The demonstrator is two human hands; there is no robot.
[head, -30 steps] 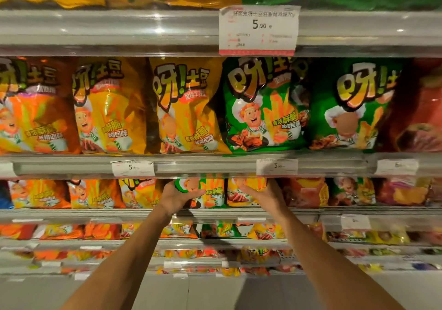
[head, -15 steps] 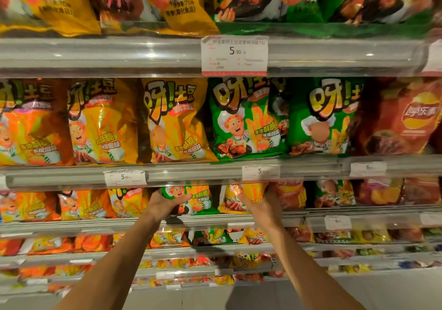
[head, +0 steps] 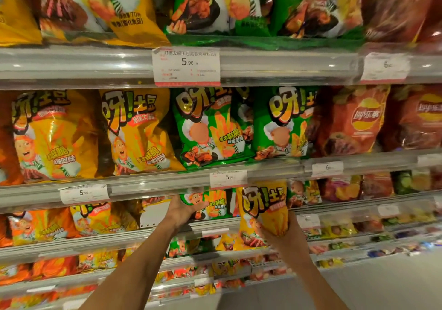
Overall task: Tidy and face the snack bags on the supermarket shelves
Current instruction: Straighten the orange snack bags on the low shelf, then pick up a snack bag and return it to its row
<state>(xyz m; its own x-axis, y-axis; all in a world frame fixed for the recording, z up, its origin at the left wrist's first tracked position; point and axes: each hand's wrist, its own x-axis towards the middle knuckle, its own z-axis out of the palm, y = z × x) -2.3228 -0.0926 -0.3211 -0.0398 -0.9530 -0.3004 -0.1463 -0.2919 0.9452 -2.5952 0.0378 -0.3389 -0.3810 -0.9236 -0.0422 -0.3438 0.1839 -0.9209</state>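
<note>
Right hand grips a yellow snack bag from below, fingers curled round its lower part, bag upright and pulled forward of the third shelf, its top edge overlapping the shelf rail above. Bag sits at 12 o'clock from the right hand, and at 3 o'clock from the left hand.

Left hand lies on the left edge of a green snack bag on the same shelf, thumb spread across its front toward 3 o'clock, fingers behind; they look relaxed, not clamped, though most are hidden.

Yellow bag: glossy foil, big cartoon lettering on top, fries artwork lower down, slightly creased where it is held. Green bag: chef figure and fries, faces forward, top cut off by the rail.

At 9 o'clock from the left hand there is a gap showing the white back panel, then a yellow bag and an orange bag. Price tag at 12 o'clock above the held bag reads 5-something; small digits are blurred.

Shelves below the hands are blurred, bags there unreadable. Top-row bags are cut off by the frame edge. The red chip bags at 2 o'clock are soft-focus.
</note>
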